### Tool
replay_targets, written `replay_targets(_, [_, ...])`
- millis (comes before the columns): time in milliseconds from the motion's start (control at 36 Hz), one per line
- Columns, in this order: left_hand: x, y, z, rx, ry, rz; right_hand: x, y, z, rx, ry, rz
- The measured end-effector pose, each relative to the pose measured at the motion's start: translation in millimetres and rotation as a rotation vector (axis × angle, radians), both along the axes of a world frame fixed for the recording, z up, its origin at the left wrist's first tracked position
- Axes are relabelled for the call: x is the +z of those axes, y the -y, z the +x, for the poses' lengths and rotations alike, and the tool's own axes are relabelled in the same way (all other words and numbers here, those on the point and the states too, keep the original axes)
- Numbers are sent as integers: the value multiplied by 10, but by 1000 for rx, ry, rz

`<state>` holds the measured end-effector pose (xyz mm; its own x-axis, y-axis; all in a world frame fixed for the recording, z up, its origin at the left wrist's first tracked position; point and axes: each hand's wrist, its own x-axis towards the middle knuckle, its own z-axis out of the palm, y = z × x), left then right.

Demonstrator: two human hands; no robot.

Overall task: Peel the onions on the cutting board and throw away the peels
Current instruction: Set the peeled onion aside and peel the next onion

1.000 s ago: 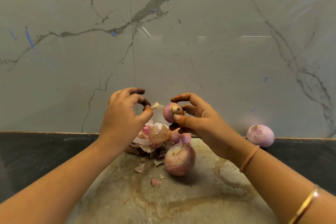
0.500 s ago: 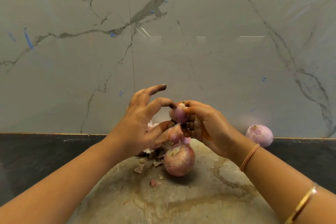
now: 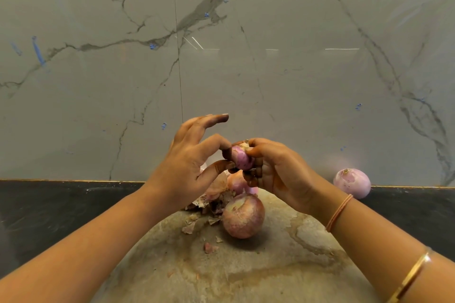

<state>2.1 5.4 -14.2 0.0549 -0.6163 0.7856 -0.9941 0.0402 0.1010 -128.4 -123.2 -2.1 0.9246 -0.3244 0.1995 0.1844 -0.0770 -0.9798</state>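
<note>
**A:** Status?

**B:** The small pink-purple onion (image 3: 242,160) is held in the air, just above and behind the big brownish-pink unpeeled onion (image 3: 243,216), which sits on the round stone-grey cutting board (image 3: 246,275). The right hand (image 3: 278,170) is curled round it, fingertips clamped top and bottom.

**A:** Left?

**B:** The left hand (image 3: 187,167) is back on it. A second ago it was pulled away with a papery scrap pinched, and that scrap is gone from the fingers now. Index and thumb nip the small one's left side, other fingers fanned up and out.

**A:** Next strip, then.

**B:** That's my read: mid-peel, re-gripping.

**A:** Peels?

**B:** A heap of dry pinkish peels (image 3: 214,194) lies just behind-left of the big onion, with loose flakes in front-left of it. Nothing binned.

**A:** What's left?

**B:** One pale purple peeled onion (image 3: 352,183) lies well right of the big one, on the dark desk (image 3: 61,204). The big one is untouched. Another pinkish onion (image 3: 237,183) sits right behind it. Disposal not started.
</note>
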Motion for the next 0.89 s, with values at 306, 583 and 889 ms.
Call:
replay_targets(306, [-4, 2, -13, -1, 13, 20, 8, 0, 2, -28, -2, -50])
replay_targets(583, [0, 4, -4, 10, 11, -8, 19, -10, -9, -35, -5, -43])
replay_targets(889, [-11, -1, -9, -10, -20, 46, 17, -1, 9, -65, -21, -79])
